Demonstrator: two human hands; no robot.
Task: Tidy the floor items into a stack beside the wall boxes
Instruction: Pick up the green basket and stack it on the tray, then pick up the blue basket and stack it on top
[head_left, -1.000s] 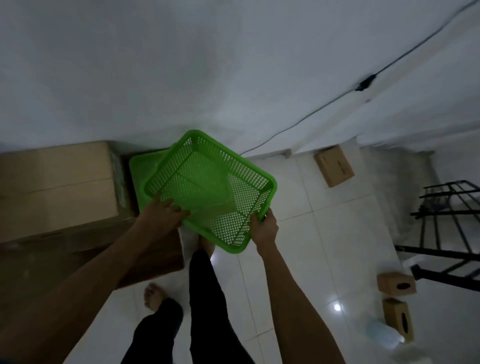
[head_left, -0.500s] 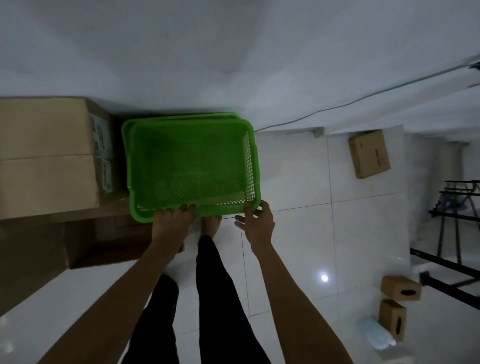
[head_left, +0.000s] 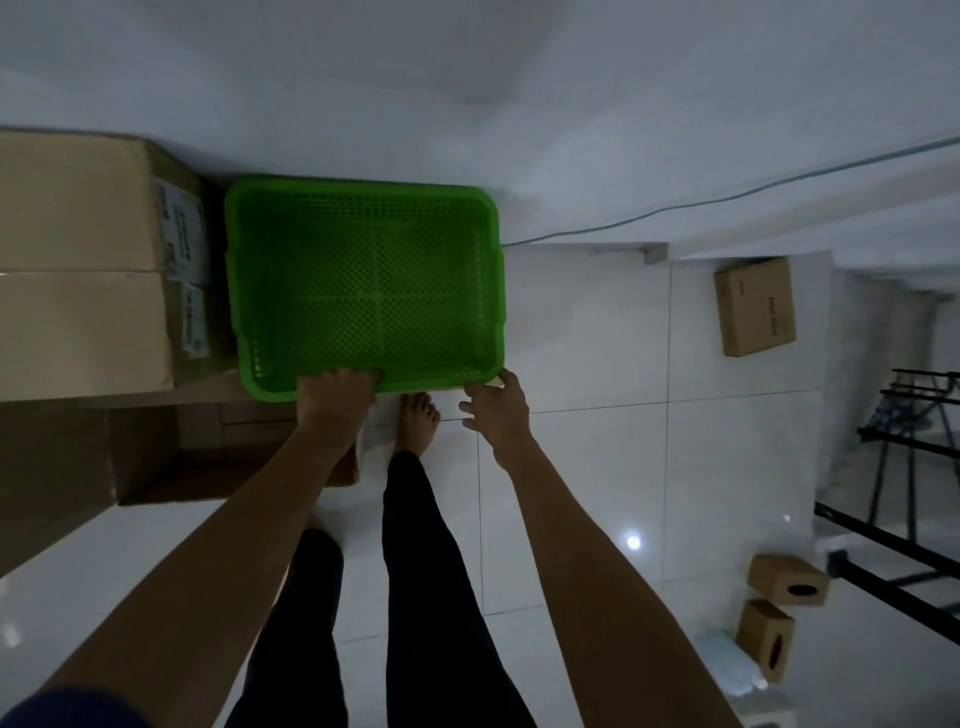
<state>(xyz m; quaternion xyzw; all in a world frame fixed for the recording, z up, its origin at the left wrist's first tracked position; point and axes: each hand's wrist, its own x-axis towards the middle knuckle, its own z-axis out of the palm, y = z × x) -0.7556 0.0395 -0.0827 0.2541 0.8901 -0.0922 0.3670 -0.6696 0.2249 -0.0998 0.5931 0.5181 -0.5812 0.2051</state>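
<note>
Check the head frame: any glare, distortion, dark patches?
Head view: dim overall, with the cardboard boxes at left in shadow; one lamp glare spot on the floor; the wide-angle lens bows the wall cable; the green basket is sharp.

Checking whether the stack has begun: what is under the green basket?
A second green rim shows beneath the green basket at its right edge, likely another basket. What they rest on and anything between them is covered.

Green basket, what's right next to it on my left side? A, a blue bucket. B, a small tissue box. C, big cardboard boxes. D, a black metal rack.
C: the big cardboard boxes stand close beside the green basket on its left.
</note>
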